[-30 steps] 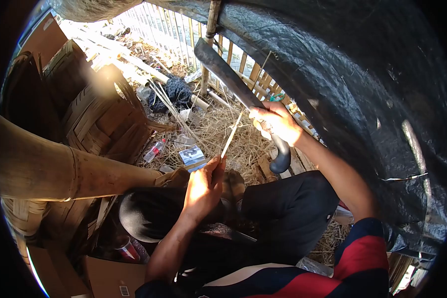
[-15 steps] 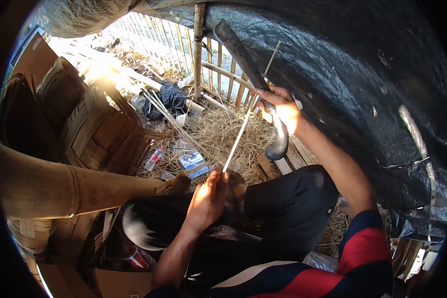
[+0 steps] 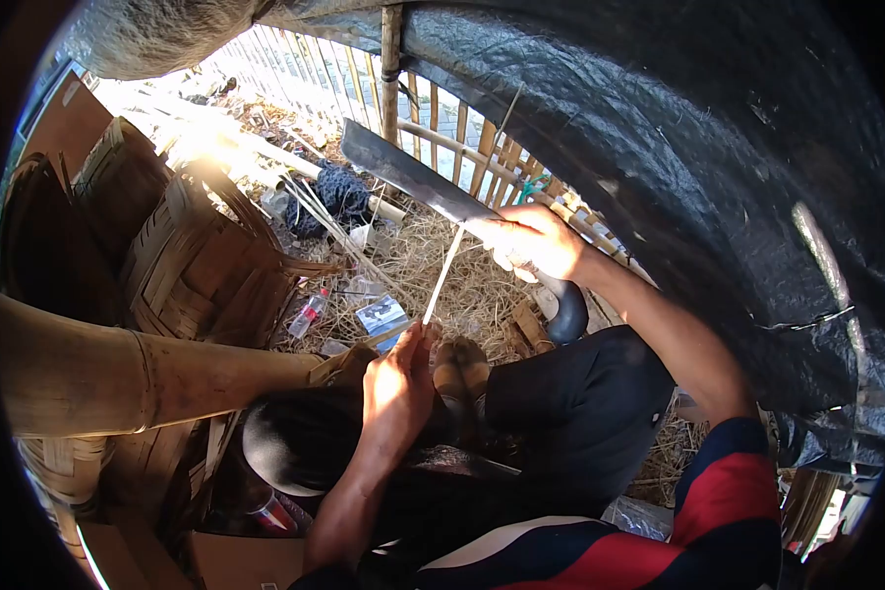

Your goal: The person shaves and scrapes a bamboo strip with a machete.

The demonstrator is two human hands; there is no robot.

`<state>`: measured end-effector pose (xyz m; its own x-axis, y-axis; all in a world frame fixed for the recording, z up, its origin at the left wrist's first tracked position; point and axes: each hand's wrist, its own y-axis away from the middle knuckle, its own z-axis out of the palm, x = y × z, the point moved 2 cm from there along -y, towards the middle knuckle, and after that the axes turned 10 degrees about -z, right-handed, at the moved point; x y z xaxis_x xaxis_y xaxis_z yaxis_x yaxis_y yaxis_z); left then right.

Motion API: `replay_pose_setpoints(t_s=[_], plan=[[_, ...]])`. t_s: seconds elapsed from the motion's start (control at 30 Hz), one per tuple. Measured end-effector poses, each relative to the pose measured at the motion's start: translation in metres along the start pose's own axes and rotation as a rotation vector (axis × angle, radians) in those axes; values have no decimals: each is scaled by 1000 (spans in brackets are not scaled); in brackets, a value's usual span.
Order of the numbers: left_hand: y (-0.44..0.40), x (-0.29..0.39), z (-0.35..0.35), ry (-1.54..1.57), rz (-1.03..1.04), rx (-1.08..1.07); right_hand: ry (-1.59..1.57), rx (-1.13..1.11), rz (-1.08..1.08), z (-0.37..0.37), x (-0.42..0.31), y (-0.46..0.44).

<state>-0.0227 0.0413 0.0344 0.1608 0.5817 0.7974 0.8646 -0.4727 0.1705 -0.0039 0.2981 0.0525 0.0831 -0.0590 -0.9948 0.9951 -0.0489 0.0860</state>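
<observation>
Pale bamboo strip (image 3: pixel 444 276), mid-frame: looks light, springy, splintery; best held by its lower end, where the left hand (image 3: pixel 400 382) pinches it | right hand (image 3: pixel 538 243) grips the weighty-looking machete (image 3: pixel 413 180), which crosses the strip, contact unclear to me | open room over straw (image 3: pixel 477 295); tarpaulin (image 3: pixel 678 167) crowds right, bamboo pole (image 3: pixel 69 366) left.

The strip (image 3: pixel 443 275) is pale cream; the blade (image 3: pixel 413 179), dark grey. Navy and red bands stripe the sleeve (image 3: pixel 728 484).
</observation>
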Motion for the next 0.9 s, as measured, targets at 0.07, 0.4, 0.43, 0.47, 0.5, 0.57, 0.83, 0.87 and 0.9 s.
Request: replay_pose_setpoints(t_s=[0.07,0.4,0.43,0.47,0.5,0.57,0.83,0.87,0.9], plan=[[1,2,-2,2,-19,-1,16,4,22,-4,2,-5],[-4,4,-5,43,-50,13,-44,-26,32,-4,-2,-6],[-5,7,-8,46,-112,-9,-177,22,36,-8,-1,-9],[-5,5,-8,44,-110,-6,-184,11,33,-8,2,-9],[-7,2,-6,52,-75,5,-188,2,29,-6,1,-8],[-9,1,-1,66,-35,11,-58,-85,-52,6,3,5],[-7,2,-6,85,-89,-16,-86,82,19,-5,-5,-7],[-7,4,-6,96,-74,-6,-55,26,-10,-3,-1,-3],[-7,2,-4,96,-73,-11,-28,-27,-37,-1,2,1]])
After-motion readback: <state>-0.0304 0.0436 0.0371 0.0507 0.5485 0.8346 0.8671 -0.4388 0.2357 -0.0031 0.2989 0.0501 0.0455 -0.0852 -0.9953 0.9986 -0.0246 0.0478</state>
